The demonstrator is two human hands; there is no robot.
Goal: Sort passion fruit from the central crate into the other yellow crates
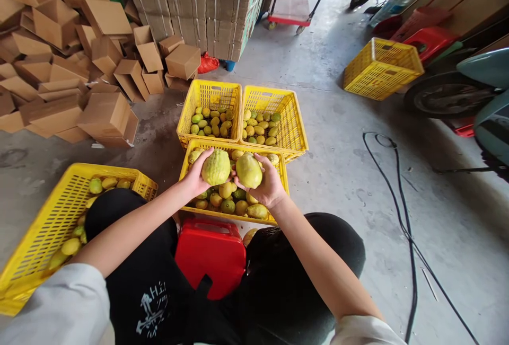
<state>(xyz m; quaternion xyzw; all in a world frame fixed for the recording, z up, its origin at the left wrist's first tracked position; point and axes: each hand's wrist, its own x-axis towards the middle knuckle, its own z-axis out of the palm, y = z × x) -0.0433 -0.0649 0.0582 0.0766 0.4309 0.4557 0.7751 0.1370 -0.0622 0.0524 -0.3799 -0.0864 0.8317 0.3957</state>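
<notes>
My left hand (198, 173) is closed round a bumpy, yellow-green guava-like fruit (216, 167). Beside it, my right hand (271, 182) grips a smoother fruit (248, 170) of similar size and colour. Both fruits are held side by side with a narrow gap, above a yellow plastic crate (283, 178). More green and yellow fruits (228, 206) fill that crate, partly covered by my hands. Directly behind stand a left crate (181, 125) and a right crate (300, 127), each holding several fruits.
Another fruit crate (24, 260) lies by my left knee. A red stool (210, 257) is between my legs. Cardboard boxes (105, 114) are heaped at the left. At the right are a yellow crate (363, 77), a motorbike wheel (437, 98) and a black cable (401, 196) on the floor.
</notes>
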